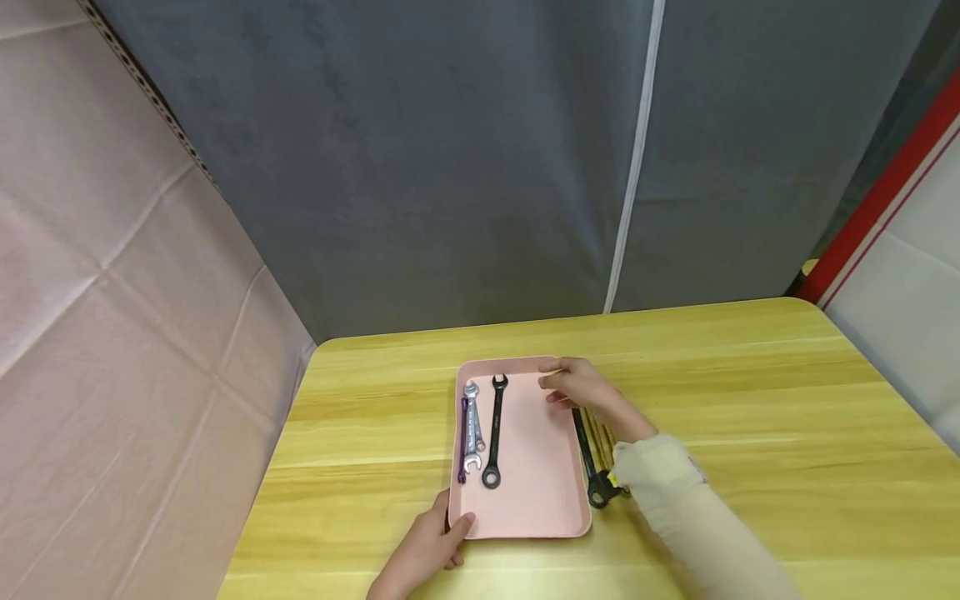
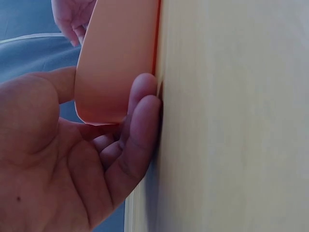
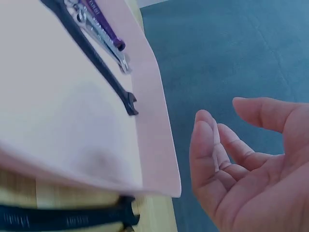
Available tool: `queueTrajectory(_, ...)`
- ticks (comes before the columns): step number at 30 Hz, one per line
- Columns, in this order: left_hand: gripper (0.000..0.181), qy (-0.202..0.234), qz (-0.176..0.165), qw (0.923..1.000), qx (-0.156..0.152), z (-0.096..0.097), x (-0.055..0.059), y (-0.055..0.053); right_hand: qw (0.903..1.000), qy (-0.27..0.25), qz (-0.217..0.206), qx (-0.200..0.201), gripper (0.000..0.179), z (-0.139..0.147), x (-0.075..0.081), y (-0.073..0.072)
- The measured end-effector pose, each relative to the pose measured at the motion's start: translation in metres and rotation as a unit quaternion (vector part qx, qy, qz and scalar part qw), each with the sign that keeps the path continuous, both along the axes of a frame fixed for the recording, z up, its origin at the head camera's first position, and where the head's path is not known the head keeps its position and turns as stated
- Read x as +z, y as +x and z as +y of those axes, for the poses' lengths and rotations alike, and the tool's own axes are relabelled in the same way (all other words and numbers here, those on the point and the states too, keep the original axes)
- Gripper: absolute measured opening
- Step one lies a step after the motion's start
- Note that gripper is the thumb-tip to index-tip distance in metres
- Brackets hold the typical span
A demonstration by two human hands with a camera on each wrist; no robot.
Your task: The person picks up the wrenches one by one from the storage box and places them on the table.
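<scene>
A pink tray (image 1: 532, 508) lies on the table, and my left hand (image 1: 426, 542) holds its near left corner. The thumb rests over the rim while curled fingers (image 2: 145, 116) sit low against the outer wall. At the far right corner hovers my right hand (image 1: 581, 387), fingers loosely bent and nothing in them; the right wrist view has it just off the tray's corner. Inside the tray are a black wrench (image 1: 496, 429), silver wrenches (image 1: 471, 425) and a purple wrench (image 1: 462, 442) along the left side.
Outside the tray's right wall lies another black wrench (image 1: 588, 458), beside gold-coloured tools (image 1: 600, 437) partly hidden under the right forearm. The wooden table (image 1: 360, 417) meets a grey curtain (image 1: 450, 167) at the back. Pale cloth (image 1: 135, 333) hangs on the left.
</scene>
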State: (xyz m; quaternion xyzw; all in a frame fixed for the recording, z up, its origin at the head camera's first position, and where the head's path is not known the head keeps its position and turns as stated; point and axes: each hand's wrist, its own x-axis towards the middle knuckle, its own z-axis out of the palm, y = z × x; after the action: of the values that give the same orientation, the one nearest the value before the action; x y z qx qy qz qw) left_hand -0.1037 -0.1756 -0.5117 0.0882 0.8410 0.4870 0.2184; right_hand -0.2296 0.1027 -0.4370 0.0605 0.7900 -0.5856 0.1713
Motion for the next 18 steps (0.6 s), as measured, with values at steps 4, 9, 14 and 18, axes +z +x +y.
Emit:
queueTrajectory(4,0.056,-0.002,0.001,1.0,-0.002,0.0,-0.001,0.0,0.9999,-0.004,-0.014,-0.009,0.04,-0.011,-0.001,-0.004)
queueTrajectory(9,0.055,-0.005,0.008,0.9999,-0.004,0.0,0.0,0.0,0.9993,-0.028,-0.021,-0.013,0.038,-0.019,-0.004,-0.008)
queueTrajectory(14,0.057,-0.013,0.009,0.9999,-0.005,0.002,0.001,0.0,0.9973,-0.064,-0.033,-0.015,0.038,-0.025,-0.009,-0.014)
queueTrajectory(18,0.057,-0.016,0.013,0.9998,-0.007,0.002,0.001,0.0,0.9975,-0.056,-0.038,-0.02,0.037,-0.032,-0.017,-0.017)
